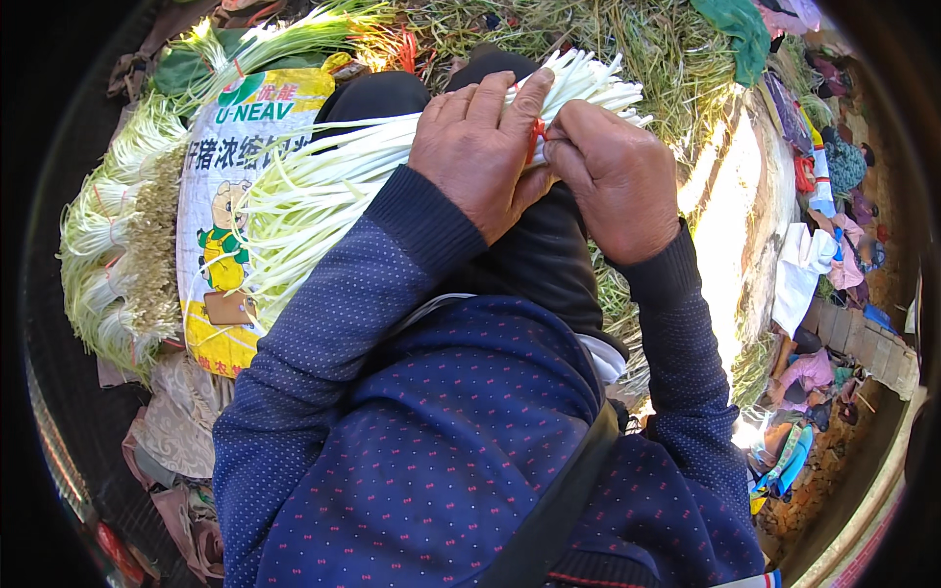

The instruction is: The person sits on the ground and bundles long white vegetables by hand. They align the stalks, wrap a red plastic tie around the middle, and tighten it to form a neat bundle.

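Across my lap lies a bundle of long pale green-white vegetable stalks [345, 173], their white ends at the upper right and their thin green ends trailing to the left. My left hand [481, 151] is closed over the bundle near its white ends. Just to the right, my right hand [617, 176] pinches a red tie [537, 140] that wraps around the stalks, thumb against forefinger. The underside of the bundle is hidden by my hands.
A printed woven feed sack [253, 95] lies at the left, a phone in a brown case [228, 308] on it. Tied bundles of stalks [114, 242] are stacked beyond. Loose straw-like stalks [662, 44] cover the ground ahead; cloths and bags [801, 264] lie right.
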A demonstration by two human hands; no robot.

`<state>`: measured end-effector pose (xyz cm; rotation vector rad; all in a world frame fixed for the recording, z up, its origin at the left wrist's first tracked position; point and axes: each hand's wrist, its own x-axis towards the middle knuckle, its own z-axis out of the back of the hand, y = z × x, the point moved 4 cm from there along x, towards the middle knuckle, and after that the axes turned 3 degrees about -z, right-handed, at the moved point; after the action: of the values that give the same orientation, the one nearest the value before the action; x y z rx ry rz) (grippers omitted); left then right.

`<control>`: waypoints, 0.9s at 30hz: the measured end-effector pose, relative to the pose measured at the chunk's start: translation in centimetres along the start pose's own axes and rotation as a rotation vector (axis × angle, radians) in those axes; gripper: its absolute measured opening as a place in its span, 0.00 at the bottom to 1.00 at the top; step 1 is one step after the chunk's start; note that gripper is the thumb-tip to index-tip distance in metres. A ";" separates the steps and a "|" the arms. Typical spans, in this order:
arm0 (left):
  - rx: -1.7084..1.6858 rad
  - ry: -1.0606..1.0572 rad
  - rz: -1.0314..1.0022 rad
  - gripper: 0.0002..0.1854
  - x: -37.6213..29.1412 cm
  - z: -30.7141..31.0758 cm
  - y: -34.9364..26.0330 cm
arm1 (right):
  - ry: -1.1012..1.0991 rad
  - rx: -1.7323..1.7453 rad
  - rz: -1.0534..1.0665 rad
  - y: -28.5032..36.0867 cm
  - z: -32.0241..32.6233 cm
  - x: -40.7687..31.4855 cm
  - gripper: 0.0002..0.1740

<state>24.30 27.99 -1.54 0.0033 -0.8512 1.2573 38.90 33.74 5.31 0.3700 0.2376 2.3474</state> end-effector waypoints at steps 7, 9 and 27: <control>-0.097 -0.010 -0.025 0.43 0.0 0.6 0.0 | -0.010 -0.009 0.030 -0.1 0.2 0.5 0.12; -0.148 -0.006 -0.030 0.41 0.0 0.6 0.1 | -0.016 0.008 0.022 -0.1 0.2 0.6 0.12; -0.127 -0.049 -0.034 0.40 -0.1 0.9 -0.6 | -0.165 0.163 -0.078 -0.1 -1.6 -0.7 0.12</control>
<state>24.34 27.30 -0.73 -0.0523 -0.9686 1.1735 38.91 33.18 3.67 0.6192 0.3586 2.2130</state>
